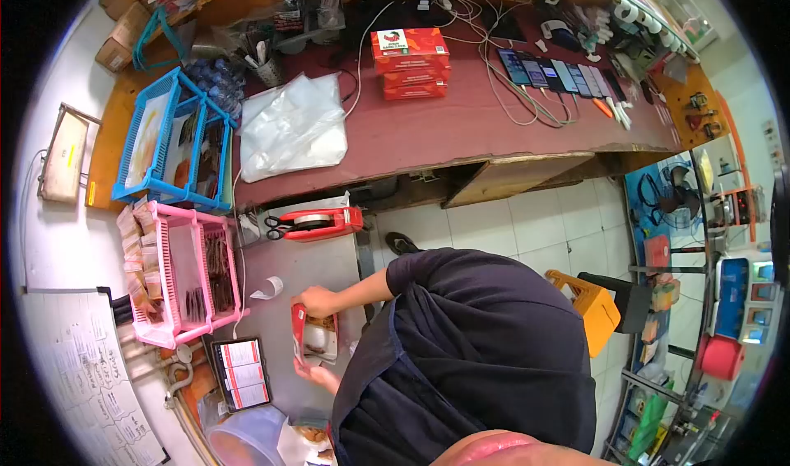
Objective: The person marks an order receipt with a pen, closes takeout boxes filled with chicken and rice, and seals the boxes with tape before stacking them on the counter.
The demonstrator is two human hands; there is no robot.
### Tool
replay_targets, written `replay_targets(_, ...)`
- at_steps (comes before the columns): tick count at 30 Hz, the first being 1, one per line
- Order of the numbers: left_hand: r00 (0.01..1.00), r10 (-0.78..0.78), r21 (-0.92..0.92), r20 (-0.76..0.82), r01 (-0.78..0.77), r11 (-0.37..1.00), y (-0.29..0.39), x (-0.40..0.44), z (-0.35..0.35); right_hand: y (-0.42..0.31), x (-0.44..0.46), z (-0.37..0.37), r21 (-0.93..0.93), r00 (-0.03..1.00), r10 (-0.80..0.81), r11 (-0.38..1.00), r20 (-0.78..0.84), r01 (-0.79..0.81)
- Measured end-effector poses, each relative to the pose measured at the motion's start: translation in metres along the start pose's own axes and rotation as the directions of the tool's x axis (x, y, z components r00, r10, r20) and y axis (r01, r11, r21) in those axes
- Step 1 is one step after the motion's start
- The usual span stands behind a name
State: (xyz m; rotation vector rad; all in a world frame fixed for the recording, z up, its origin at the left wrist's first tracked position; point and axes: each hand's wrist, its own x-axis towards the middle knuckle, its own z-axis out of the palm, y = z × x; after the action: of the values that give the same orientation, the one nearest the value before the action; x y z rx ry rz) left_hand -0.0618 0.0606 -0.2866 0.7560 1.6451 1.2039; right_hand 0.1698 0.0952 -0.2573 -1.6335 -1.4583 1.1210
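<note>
An open red cardboard box (298, 324) with whitish and brown contents is at the edge of the grey table (280, 281). My right hand (318, 301) grips its far end with the fingers closed. At the near end, my left hand (319, 376) holds the lower corner, its fingers partly hidden. What the contents are is too small to tell. A curled white paper strip (267, 288) lies beside the box. Beyond my right hand stands a red tape dispenser (317, 223) with black-handled scissors (278, 227) at its side.
A tablet (240, 373) and a clear plastic tub (245, 438) are near my left hand. Pink basket (174, 334) and blue basket (183, 190) line the wall. The red-brown desk (378, 145) carries plastic bags (292, 128), stacked red boxes (411, 62) and several phones (559, 75).
</note>
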Motion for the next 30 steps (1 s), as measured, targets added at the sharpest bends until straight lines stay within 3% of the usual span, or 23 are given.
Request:
replay_targets(4, 0.982, -0.190, 0.073, 0.002, 0.189, 0.979, 0.017, 0.003, -0.005, -0.005, 0.009, -0.004, -0.093, 0.999, -0.026, 0.995, 0.021, 0.028)
replay_targets(6, 0.983, 0.032, 0.221, 0.179, -0.072, 0.973, 0.001, 0.006, -0.020, -0.007, 0.010, -0.009, -0.087, 0.998, -0.033, 0.995, 0.056, 0.038)
replay_targets(8, 0.917, 0.195, 0.292, 0.348, -0.303, 0.907, -0.019, 0.010, -0.034, -0.004, 0.006, -0.014, -0.078, 0.995, -0.029, 0.996, 0.092, 0.037)
replay_targets(10, 0.819, 0.306, 0.308, 0.485, -0.487, 0.817, -0.031, 0.007, -0.043, 0.013, 0.000, -0.015, 0.011, 0.980, -0.146, 0.989, 0.138, 0.146)
replay_targets(13, 0.816, 0.186, 0.106, 0.548, -0.288, 0.952, -0.044, 0.000, -0.050, 0.005, -0.019, -0.045, 0.057, 0.932, -0.229, 0.973, 0.282, 0.222)
replay_targets(14, 0.886, 0.057, 0.055, 0.461, -0.092, 0.994, -0.038, -0.009, -0.049, -0.002, -0.026, -0.054, 0.059, 0.909, -0.236, 0.971, 0.343, 0.230)
replay_targets(16, 0.920, -0.241, -0.100, 0.309, 0.284, 0.954, 0.009, -0.038, -0.028, 0.012, -0.003, -0.038, 0.186, 0.899, -0.058, 0.982, 0.433, -0.026)
replay_targets(17, 0.948, -0.202, -0.023, 0.248, 0.214, 0.977, 0.013, -0.042, -0.022, 0.023, 0.010, -0.027, 0.237, 0.874, 0.024, 0.959, 0.486, -0.158)
replay_targets(18, 0.970, -0.154, 0.060, 0.190, 0.146, 0.988, 0.016, -0.044, -0.019, 0.033, 0.016, -0.017, 0.038, 0.955, 0.067, 0.996, 0.289, -0.082)
replay_targets(19, 0.985, -0.099, 0.146, 0.138, 0.079, 0.986, 0.019, -0.046, -0.017, 0.047, 0.019, -0.009, 0.027, 0.963, 0.036, 0.999, 0.266, -0.045)
replay_targets(21, 0.973, -0.140, 0.095, 0.186, 0.124, 0.988, -0.026, -0.011, -0.033, 0.069, 0.026, 0.002, -0.003, 0.975, -0.032, 0.999, 0.221, 0.033)
replay_targets(22, 0.966, -0.159, 0.070, 0.201, 0.148, 0.986, -0.043, 0.000, -0.045, 0.070, 0.026, 0.000, 0.052, 0.963, 0.035, 0.997, 0.269, -0.051)
replay_targets(24, 0.976, 0.029, 0.080, 0.216, -0.047, 0.996, -0.038, -0.006, -0.043, 0.073, 0.032, -0.013, 0.141, 0.915, 0.154, 0.965, 0.373, -0.220)
replay_targets(25, 0.966, 0.121, 0.081, 0.228, -0.143, 0.986, -0.032, -0.010, -0.038, 0.070, 0.040, -0.003, -0.065, 0.954, -0.035, 0.996, 0.298, 0.056)
replay_targets(26, 0.904, 0.218, 0.190, 0.367, -0.302, 0.934, -0.019, -0.009, -0.040, 0.062, 0.050, 0.012, -0.279, 0.935, -0.238, 0.909, 0.263, 0.310)
replay_targets(27, 0.824, 0.289, 0.367, 0.488, -0.494, 0.788, -0.001, -0.012, -0.038, 0.060, 0.055, 0.022, -0.476, 0.860, -0.432, 0.716, 0.273, 0.511)
replay_targets(29, 0.620, 0.276, 0.547, 0.734, -0.781, 0.301, 0.036, -0.022, -0.020, 0.004, 0.023, -0.008, -0.546, 0.734, -0.408, 0.492, 0.543, 0.678)
replay_targets(30, 0.574, 0.219, 0.517, 0.789, -0.813, 0.267, 0.036, -0.020, -0.014, -0.005, 0.019, -0.016, -0.542, 0.693, -0.353, 0.439, 0.629, 0.716)
